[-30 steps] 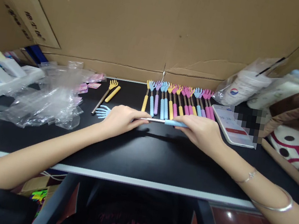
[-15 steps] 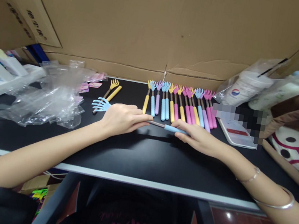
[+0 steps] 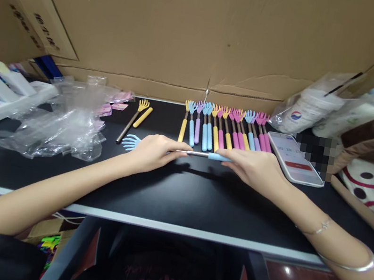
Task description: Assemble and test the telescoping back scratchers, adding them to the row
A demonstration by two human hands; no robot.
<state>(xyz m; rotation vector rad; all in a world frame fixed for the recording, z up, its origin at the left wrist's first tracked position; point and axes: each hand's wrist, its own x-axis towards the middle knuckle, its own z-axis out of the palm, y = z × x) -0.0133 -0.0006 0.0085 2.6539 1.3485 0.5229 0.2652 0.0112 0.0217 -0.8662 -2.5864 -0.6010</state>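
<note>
Between my hands, level above the black table (image 3: 163, 193), is a blue back scratcher (image 3: 216, 157) with a metal rod. My left hand (image 3: 158, 152) is closed around the rod, and the blue claw head sticks out to its left. My right hand (image 3: 254, 168) is wrapped over the blue handle, hiding its far end. Behind them stands a row of finished-looking back scratchers (image 3: 210, 129) in yellow, blue, purple and pink. To the left lie a yellow claw on a bare rod (image 3: 128, 125) and a separate yellow handle (image 3: 143, 117).
Clear plastic bags (image 3: 76, 116) and pink cards (image 3: 114, 104) lie at left, beside a white power strip (image 3: 7, 100). At right are a phone (image 3: 296, 163), a bagged cup (image 3: 306, 112) and a plush-looking bag (image 3: 371, 175). A cardboard wall (image 3: 177, 28) closes off the back.
My right hand has turned further over the blue handle, covering more of it. My left hand and the claw have shifted slightly right, uncovering the bare rod of the yellow claw.
</note>
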